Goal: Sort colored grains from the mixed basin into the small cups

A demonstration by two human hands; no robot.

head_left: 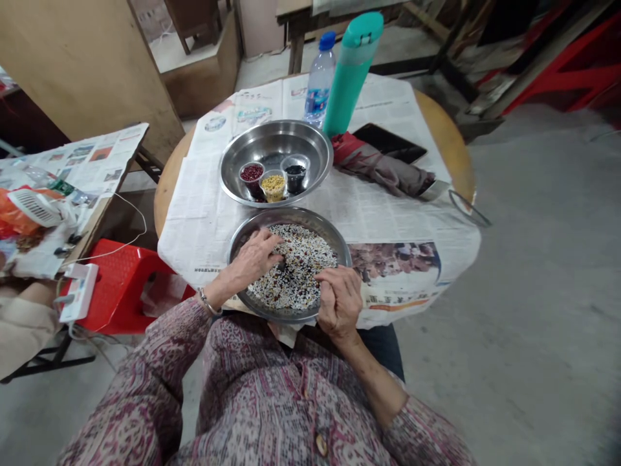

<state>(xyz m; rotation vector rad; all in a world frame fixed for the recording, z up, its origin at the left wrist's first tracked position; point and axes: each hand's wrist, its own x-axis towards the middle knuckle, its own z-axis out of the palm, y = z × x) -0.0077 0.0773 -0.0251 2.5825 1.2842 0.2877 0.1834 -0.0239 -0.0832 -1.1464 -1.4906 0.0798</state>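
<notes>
Left hand [253,256] at the left side of the near steel basin [301,215], palm down, fingers half bent and parted, tips reaching into the mixed grains [298,265] (mostly white, flecked black, red and yellow). Right hand [341,298] at the right side, over the rim, fingers curled tightly inward, fingertips at the edge of the mix; whether anything is pinched there cannot be told. Hands well apart, grains between them. Basin sits at the near edge of the newspaper-covered table [194,213]. Just behind it: a second steel basin [257,141] with three clear cups, holding red beans [252,173], yellow grains [273,184] and black beans [295,170].
</notes>
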